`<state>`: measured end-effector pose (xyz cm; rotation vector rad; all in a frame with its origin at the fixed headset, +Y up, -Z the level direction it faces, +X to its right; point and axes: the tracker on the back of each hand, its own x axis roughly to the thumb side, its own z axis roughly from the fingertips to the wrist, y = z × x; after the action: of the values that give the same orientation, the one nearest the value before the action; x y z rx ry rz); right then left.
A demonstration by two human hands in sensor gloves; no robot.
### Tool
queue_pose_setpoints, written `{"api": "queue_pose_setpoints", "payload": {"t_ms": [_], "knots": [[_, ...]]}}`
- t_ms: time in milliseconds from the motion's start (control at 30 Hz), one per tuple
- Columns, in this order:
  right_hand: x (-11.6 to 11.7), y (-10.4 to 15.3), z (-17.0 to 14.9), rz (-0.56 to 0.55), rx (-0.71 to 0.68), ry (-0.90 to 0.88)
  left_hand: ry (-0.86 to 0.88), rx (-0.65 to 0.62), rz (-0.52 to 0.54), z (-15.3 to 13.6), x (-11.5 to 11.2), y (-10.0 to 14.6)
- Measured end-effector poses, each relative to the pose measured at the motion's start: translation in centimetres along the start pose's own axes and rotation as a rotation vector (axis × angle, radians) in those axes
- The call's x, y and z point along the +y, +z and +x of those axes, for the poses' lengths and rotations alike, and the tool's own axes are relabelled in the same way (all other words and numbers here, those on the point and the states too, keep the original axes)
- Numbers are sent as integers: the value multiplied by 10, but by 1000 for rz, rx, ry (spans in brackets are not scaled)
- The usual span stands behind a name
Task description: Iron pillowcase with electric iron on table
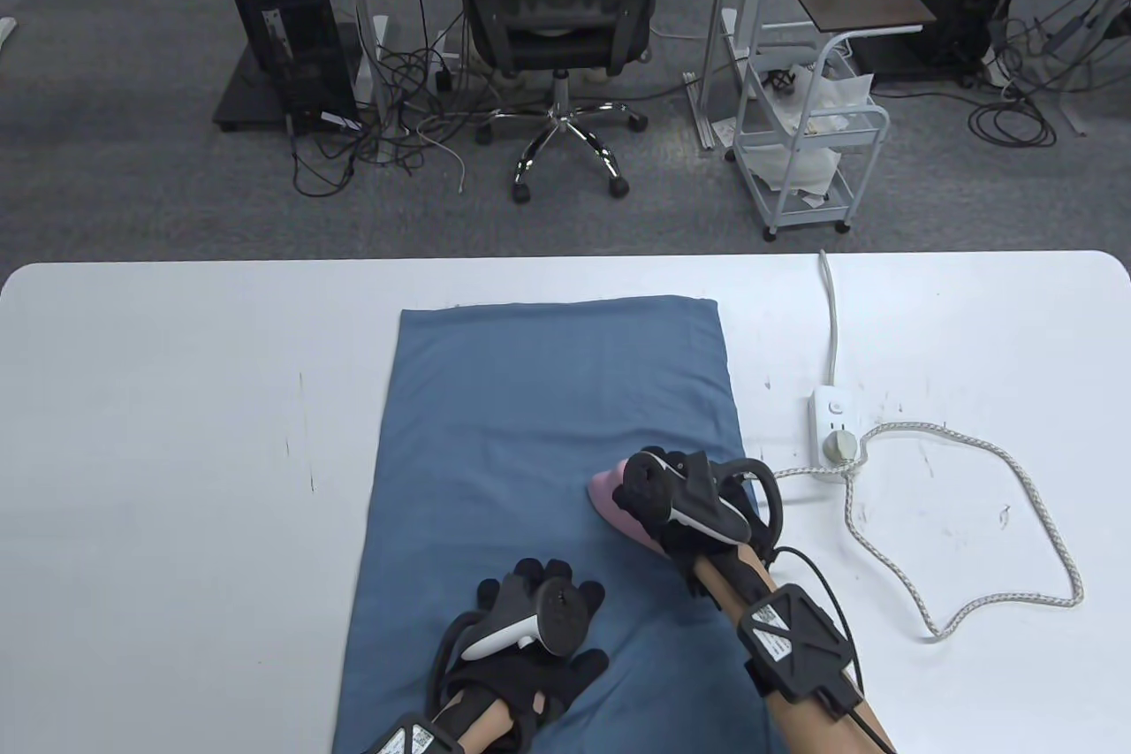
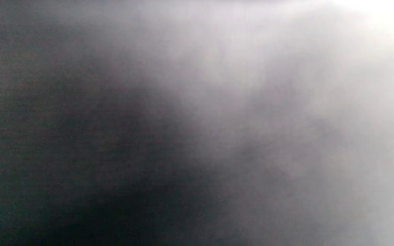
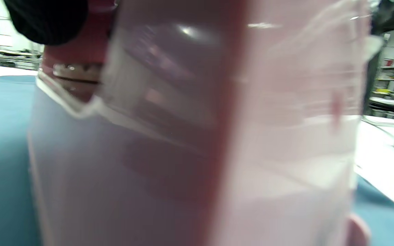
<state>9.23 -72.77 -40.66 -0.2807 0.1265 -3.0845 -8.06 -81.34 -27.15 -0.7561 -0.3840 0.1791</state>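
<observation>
A blue pillowcase (image 1: 548, 436) lies flat lengthwise on the white table (image 1: 177, 436). My right hand (image 1: 658, 493) grips the handle of a pink electric iron (image 1: 610, 498), which rests on the pillowcase near its right edge. The iron's pink translucent body (image 3: 197, 136) fills the right wrist view, with a gloved fingertip (image 3: 46, 20) at the top left. My left hand (image 1: 539, 621) rests flat, fingers spread, on the pillowcase's near part. The left wrist view shows only a grey blur.
A white power strip (image 1: 835, 431) lies on the table right of the pillowcase, with the iron's braided cord (image 1: 998, 524) looping across the right side. Beyond the far table edge stand an office chair (image 1: 557, 20) and a white cart (image 1: 813, 144).
</observation>
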Motion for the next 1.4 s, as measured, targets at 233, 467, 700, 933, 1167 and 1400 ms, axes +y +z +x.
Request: {"api": "queue_pose_setpoints", "payload": {"t_ms": [233,467,700,933,1167,1400], "knots": [[2,-50,2,47,157,-23,-1,0,-1,0,0,0],[-8,-25,13,-11,-15,-60,0,0,-1,0,0,0],[-11,33,34,17,-207,-21,-1,1,-1,0,0,0],[-4,7,37,-9,-127,-20,-2,0,-1,0,0,0],[3,-53,37,-32,63,-17,-2,0,-1,0,0,0],[-5,-55,40,54,-15,-72,-2,0,-1,0,0,0]]}}
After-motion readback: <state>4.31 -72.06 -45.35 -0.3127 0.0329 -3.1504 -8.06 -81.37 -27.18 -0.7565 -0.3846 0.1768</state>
